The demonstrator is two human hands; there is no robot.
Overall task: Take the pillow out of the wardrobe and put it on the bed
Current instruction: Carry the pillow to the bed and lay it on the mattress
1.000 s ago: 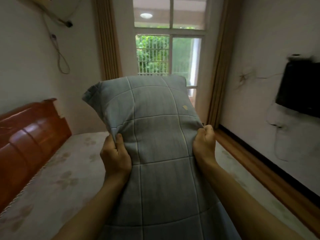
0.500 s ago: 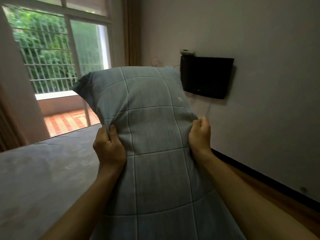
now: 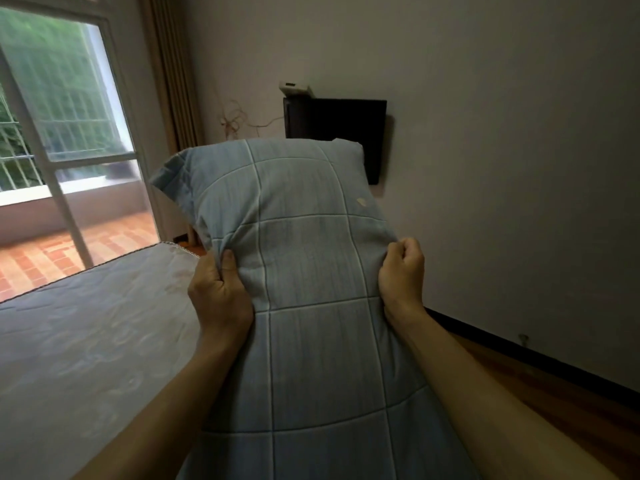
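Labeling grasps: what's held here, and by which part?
The blue quilted pillow, upright. The left hand bunches its left side edge, the right hand its right side edge, both about mid-height.

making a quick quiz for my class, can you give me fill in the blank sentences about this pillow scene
1. The blue-grey quilted pillow is gripped by ____ hands, the left hand and the right hand.
2. The pale floral mattress of the bed lies to the ____ of the pillow.
3. The black flat screen is mounted on the ____.
4. The pillow is held ____ the bed, not resting on it.

Missing words: two; left; wall; above
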